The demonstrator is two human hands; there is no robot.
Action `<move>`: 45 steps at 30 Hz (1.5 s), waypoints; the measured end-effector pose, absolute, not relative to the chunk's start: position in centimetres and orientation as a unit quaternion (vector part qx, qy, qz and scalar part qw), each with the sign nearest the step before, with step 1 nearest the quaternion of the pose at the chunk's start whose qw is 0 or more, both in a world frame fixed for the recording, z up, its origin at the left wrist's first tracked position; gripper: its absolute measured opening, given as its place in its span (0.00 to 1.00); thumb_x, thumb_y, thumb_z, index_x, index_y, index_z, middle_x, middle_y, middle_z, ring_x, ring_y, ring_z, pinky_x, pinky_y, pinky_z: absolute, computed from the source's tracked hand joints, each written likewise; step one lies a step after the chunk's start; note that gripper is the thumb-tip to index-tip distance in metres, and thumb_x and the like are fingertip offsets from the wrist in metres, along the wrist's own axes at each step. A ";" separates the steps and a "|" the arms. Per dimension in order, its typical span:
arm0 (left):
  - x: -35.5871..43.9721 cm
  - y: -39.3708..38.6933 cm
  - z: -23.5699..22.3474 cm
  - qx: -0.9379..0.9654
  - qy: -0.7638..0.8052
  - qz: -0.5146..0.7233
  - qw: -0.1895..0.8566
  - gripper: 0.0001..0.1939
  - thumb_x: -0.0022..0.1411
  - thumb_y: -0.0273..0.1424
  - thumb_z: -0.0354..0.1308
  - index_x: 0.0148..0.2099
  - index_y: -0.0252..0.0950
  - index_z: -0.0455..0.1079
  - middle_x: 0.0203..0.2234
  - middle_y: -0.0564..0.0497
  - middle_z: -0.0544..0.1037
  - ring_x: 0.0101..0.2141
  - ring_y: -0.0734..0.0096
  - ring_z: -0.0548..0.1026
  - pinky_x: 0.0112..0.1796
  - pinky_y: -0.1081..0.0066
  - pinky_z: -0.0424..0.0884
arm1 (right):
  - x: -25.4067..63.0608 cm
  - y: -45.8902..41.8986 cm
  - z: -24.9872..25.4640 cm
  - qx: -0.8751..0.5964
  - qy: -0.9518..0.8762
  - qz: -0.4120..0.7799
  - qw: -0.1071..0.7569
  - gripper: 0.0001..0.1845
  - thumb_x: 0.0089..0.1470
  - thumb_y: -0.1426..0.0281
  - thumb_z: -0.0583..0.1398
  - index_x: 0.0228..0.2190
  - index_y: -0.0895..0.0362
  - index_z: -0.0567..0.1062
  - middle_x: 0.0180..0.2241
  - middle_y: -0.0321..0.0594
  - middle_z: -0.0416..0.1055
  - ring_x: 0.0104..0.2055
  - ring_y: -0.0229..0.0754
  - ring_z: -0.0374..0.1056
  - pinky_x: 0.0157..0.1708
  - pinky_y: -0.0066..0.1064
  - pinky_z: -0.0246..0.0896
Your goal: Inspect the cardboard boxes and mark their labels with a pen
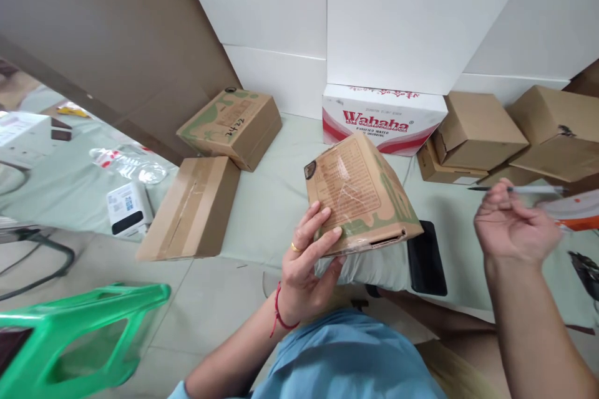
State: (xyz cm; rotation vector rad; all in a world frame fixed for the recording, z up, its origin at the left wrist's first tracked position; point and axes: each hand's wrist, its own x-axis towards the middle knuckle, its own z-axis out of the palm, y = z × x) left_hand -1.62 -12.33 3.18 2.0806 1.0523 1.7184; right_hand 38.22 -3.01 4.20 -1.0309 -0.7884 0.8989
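Observation:
My left hand [306, 262] grips the near left corner of a brown cardboard box [353, 184] with green print, fingers on top and thumb below. The box is tilted, and its near edge shows a dark gap. Out to the right, my right hand [517, 224] is closed around a dark-tipped pen [538, 189], held roughly level above the table. A black phone [427, 259] lies between the box and my right forearm. Another printed box [234, 124], with handwritten digits on it, stands at the back left. A taped plain box [189, 206] is in front of that one.
A white and red Wahaha carton [384, 118] stands against the white panels. Several brown boxes [482, 128] are stacked at the right. Left of the brown divider lie a plastic bottle [133, 162] and a white device [128, 209]. A green stool [84, 330] stands on the floor.

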 end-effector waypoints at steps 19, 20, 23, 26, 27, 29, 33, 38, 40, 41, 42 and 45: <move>0.9 -7.8 7.8 0.767 0.300 0.561 0.084 0.23 0.76 0.44 0.59 0.64 0.36 0.75 0.57 0.38 0.84 0.65 0.49 0.77 0.67 0.49 0.69 | 28.0 -1.7 16.2 -0.410 -0.370 0.430 0.714 0.12 0.50 0.60 0.71 0.34 0.55 0.83 0.18 0.31 0.63 0.18 0.33 0.52 0.16 0.27 0.42; 1.2 -7.2 7.4 0.772 0.297 0.555 0.085 0.23 0.76 0.42 0.59 0.65 0.37 0.74 0.57 0.39 0.84 0.65 0.50 0.77 0.69 0.50 0.66 | 27.7 -1.5 17.6 -0.418 -0.392 0.424 0.701 0.12 0.49 0.61 0.71 0.34 0.55 0.85 0.21 0.34 0.67 0.19 0.34 0.56 0.16 0.27 0.40; 2.5 -6.1 6.1 0.779 0.278 0.560 0.048 0.23 0.75 0.44 0.60 0.64 0.37 0.73 0.54 0.41 0.86 0.63 0.54 0.79 0.72 0.53 0.60 | 25.1 -0.5 20.9 -0.430 -0.482 0.436 0.627 0.08 0.46 0.65 0.72 0.28 0.56 0.83 0.21 0.35 0.66 0.19 0.33 0.58 0.16 0.28 0.38; 3.9 -5.7 4.9 0.755 0.290 0.588 0.004 0.24 0.72 0.47 0.63 0.61 0.37 0.74 0.51 0.41 0.86 0.61 0.53 0.80 0.72 0.51 0.59 | 20.9 1.1 21.9 -0.437 -0.563 0.479 0.512 0.07 0.48 0.67 0.72 0.30 0.56 0.81 0.21 0.30 0.67 0.19 0.30 0.58 0.19 0.26 0.45; 4.2 -5.7 4.6 0.747 0.293 0.596 -0.008 0.23 0.72 0.47 0.64 0.60 0.37 0.74 0.50 0.41 0.86 0.60 0.53 0.80 0.72 0.50 0.59 | 19.6 1.8 21.7 -0.435 -0.588 0.494 0.470 0.07 0.49 0.67 0.72 0.31 0.56 0.81 0.21 0.30 0.68 0.20 0.30 0.61 0.20 0.26 0.48; 4.7 -5.5 4.0 0.736 0.291 0.610 -0.025 0.21 0.71 0.46 0.64 0.58 0.37 0.74 0.49 0.42 0.86 0.59 0.53 0.80 0.71 0.48 0.60 | 17.4 3.1 20.7 -0.421 -0.635 0.505 0.406 0.06 0.52 0.68 0.70 0.33 0.55 0.81 0.22 0.31 0.70 0.24 0.33 0.64 0.23 0.26 0.52; 5.4 -4.7 2.8 0.728 0.256 0.635 -0.039 0.22 0.66 0.47 0.67 0.55 0.41 0.73 0.50 0.46 0.86 0.58 0.51 0.80 0.70 0.44 0.55 | 16.0 5.0 17.9 -0.423 -0.683 0.423 0.419 0.07 0.56 0.72 0.67 0.26 0.55 0.77 0.19 0.28 0.64 0.22 0.32 0.56 0.23 0.27 0.48; 6.5 -3.9 1.4 0.691 0.223 0.687 -0.028 0.17 0.62 0.47 0.66 0.49 0.46 0.74 0.49 0.49 0.86 0.57 0.48 0.80 0.70 0.40 0.51 | 16.7 5.0 16.7 -0.436 -0.685 0.371 0.450 0.11 0.60 0.74 0.63 0.26 0.54 0.76 0.19 0.29 0.65 0.21 0.33 0.57 0.22 0.27 0.50; 6.7 -4.0 1.2 0.691 0.222 0.688 -0.024 0.16 0.62 0.47 0.65 0.48 0.46 0.74 0.48 0.50 0.86 0.56 0.48 0.80 0.70 0.40 0.51 | 16.6 4.7 17.0 -0.439 -0.697 0.374 0.426 0.09 0.62 0.72 0.64 0.28 0.54 0.77 0.20 0.29 0.69 0.22 0.34 0.62 0.24 0.27 0.56; 6.7 -4.0 1.2 0.694 0.223 0.684 -0.023 0.16 0.63 0.47 0.65 0.48 0.46 0.74 0.47 0.50 0.86 0.56 0.49 0.80 0.70 0.40 0.51 | 16.5 4.5 17.2 -0.441 -0.704 0.372 0.414 0.08 0.62 0.72 0.64 0.29 0.54 0.77 0.21 0.30 0.71 0.23 0.34 0.64 0.26 0.27 0.58; 6.7 -4.1 1.2 0.696 0.226 0.681 -0.022 0.16 0.63 0.48 0.65 0.49 0.47 0.74 0.47 0.50 0.86 0.55 0.49 0.81 0.70 0.40 0.51 | 16.3 4.4 17.3 -0.442 -0.709 0.368 0.406 0.08 0.63 0.72 0.65 0.30 0.54 0.77 0.22 0.30 0.72 0.23 0.33 0.65 0.26 0.27 0.59; 6.5 -4.3 1.3 0.699 0.238 0.674 -0.023 0.17 0.64 0.49 0.64 0.49 0.48 0.74 0.46 0.52 0.86 0.55 0.50 0.81 0.71 0.41 0.52 | 16.0 4.4 17.4 -0.442 -0.709 0.364 0.411 0.08 0.64 0.72 0.64 0.31 0.53 0.77 0.21 0.29 0.73 0.22 0.32 0.63 0.26 0.26 0.59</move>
